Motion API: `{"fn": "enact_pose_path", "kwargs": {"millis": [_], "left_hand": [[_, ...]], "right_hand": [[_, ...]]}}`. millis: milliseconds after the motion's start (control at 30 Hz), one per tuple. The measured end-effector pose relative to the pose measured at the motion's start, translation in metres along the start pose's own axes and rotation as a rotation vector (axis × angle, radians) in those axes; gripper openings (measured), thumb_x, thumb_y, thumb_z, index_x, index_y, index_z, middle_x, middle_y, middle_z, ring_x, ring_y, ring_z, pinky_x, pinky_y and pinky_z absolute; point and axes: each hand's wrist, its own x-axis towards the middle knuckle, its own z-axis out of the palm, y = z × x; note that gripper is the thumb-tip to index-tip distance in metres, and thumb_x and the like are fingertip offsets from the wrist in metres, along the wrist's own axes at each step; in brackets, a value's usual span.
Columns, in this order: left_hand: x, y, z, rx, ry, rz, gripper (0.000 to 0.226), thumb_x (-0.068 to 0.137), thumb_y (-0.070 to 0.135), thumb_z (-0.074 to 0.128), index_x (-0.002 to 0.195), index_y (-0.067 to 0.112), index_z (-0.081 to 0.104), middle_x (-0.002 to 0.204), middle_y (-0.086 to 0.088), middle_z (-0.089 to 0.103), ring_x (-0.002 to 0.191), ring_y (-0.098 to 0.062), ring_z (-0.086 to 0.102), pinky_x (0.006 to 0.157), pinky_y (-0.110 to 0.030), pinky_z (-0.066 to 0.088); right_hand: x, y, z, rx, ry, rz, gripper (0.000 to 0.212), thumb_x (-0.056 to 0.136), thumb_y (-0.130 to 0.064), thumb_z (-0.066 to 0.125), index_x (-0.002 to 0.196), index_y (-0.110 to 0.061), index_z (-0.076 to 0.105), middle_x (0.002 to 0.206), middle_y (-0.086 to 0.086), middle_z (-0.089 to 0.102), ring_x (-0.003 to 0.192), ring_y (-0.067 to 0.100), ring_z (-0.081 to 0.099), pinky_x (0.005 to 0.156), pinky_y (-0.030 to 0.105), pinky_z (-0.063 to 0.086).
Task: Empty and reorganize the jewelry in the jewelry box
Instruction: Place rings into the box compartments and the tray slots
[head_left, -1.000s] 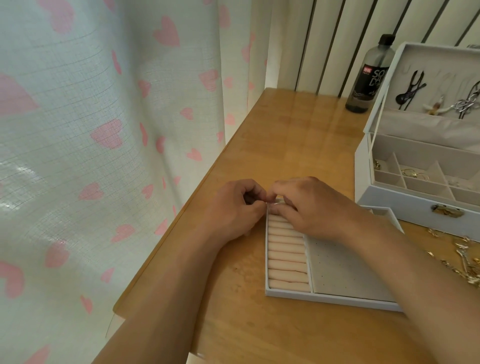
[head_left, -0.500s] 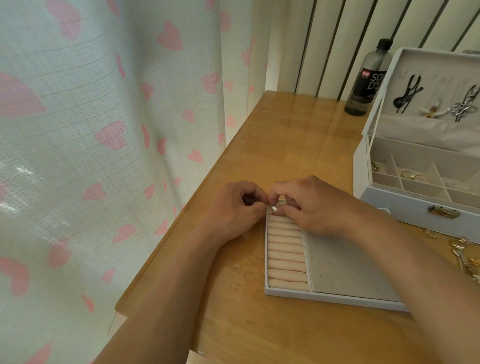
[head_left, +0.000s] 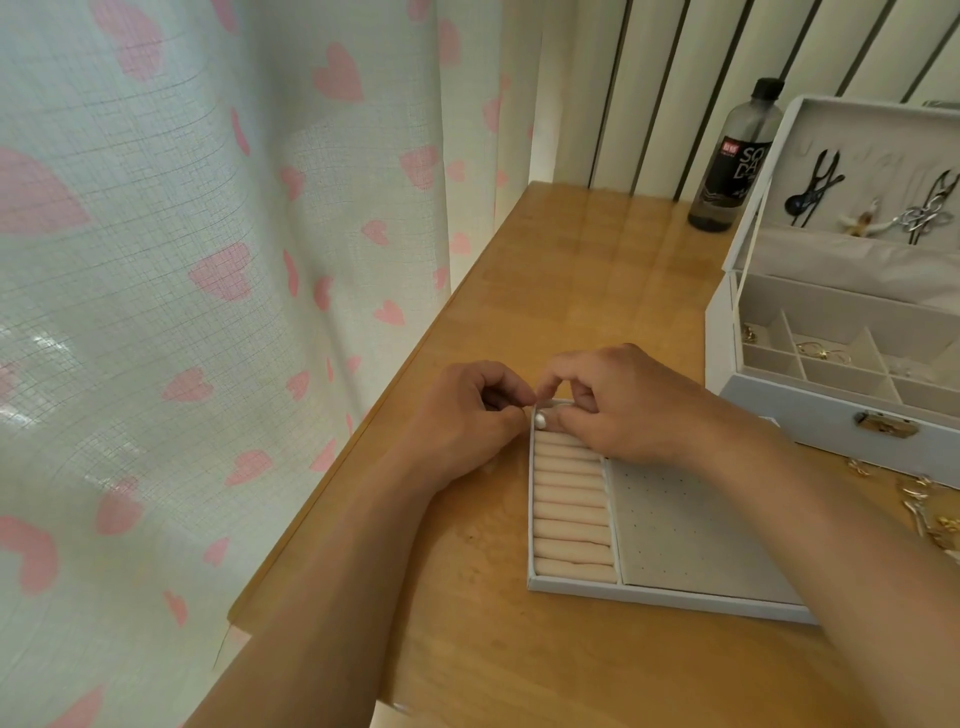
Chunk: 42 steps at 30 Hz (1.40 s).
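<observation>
A pale blue tray (head_left: 649, 592) lies on the wooden table, with pink ring rolls (head_left: 569, 499) on its left and a dotted grey earring pad (head_left: 685, 535) on its right. Both hands meet at the tray's far left corner. A small white-topped ring (head_left: 541, 419) sits at the top roll, pinched between the fingertips of my right hand (head_left: 623, 405). My left hand (head_left: 472, 415) is curled beside it, fingertips touching the tray corner. The open jewelry box (head_left: 810, 410) stands at right with several compartments holding gold pieces.
A dark soda bottle (head_left: 737, 156) stands at the back beside the box lid, where hair clips (head_left: 815, 187) hang. Loose gold jewelry (head_left: 930, 504) lies on the table at the right edge. A heart-print curtain (head_left: 208, 260) hangs close along the table's left edge.
My right hand's fingers have lifted slightly, and the white-topped ring now shows at the top roll. Both hands stay at the tray's far corner.
</observation>
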Motion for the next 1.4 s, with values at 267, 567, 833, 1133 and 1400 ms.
{"fn": "enact_pose_path", "kwargs": {"millis": [267,567,833,1133,1400], "left_hand": [[0.001,0.000,0.000,0.012,0.001,-0.015,0.013,0.084,0.006,0.067,0.086,0.017,0.073,0.076,-0.004,0.069,0.058,-0.012,0.058,0.050,-0.023,0.049],[0.001,-0.002,-0.001,0.015,-0.003,-0.012,0.014,0.084,0.005,0.065,0.087,0.017,0.072,0.078,-0.006,0.069,0.059,-0.014,0.059,0.049,-0.023,0.050],[0.002,-0.004,-0.001,0.024,-0.005,-0.009,0.014,0.083,0.008,0.066,0.086,0.019,0.072,0.082,-0.009,0.071,0.062,-0.015,0.061,0.054,-0.029,0.055],[0.000,-0.002,-0.001,0.020,-0.017,0.019,0.006,0.089,0.022,0.069,0.085,0.023,0.073,0.079,0.001,0.073,0.072,-0.028,0.069,0.061,-0.039,0.058],[0.001,-0.003,0.003,0.050,-0.014,0.050,0.005,0.085,0.028,0.077,0.081,0.027,0.075,0.084,0.007,0.070,0.072,-0.008,0.062,0.061,-0.018,0.050]], "right_hand": [[0.000,-0.004,0.006,0.011,0.055,0.072,0.015,0.089,-0.037,0.070,0.092,-0.024,0.075,0.056,-0.012,0.047,0.053,-0.001,0.048,0.052,0.019,0.031],[0.002,-0.008,0.005,-0.032,0.036,0.093,0.013,0.091,-0.034,0.069,0.095,-0.024,0.076,0.058,-0.015,0.044,0.056,-0.003,0.047,0.052,0.014,0.027],[0.004,-0.012,0.007,-0.083,0.015,0.079,0.014,0.092,-0.033,0.069,0.096,-0.021,0.075,0.063,-0.014,0.045,0.059,0.000,0.043,0.053,0.017,0.027],[-0.017,0.004,-0.026,0.284,0.127,0.367,0.033,0.095,-0.006,0.038,0.101,-0.027,0.062,0.091,0.005,0.066,0.081,0.021,0.061,0.076,0.044,0.053],[-0.031,0.014,-0.014,0.528,0.160,0.379,0.022,0.096,0.006,0.051,0.102,-0.014,0.059,0.088,0.009,0.074,0.072,0.020,0.074,0.069,0.037,0.062]]}}
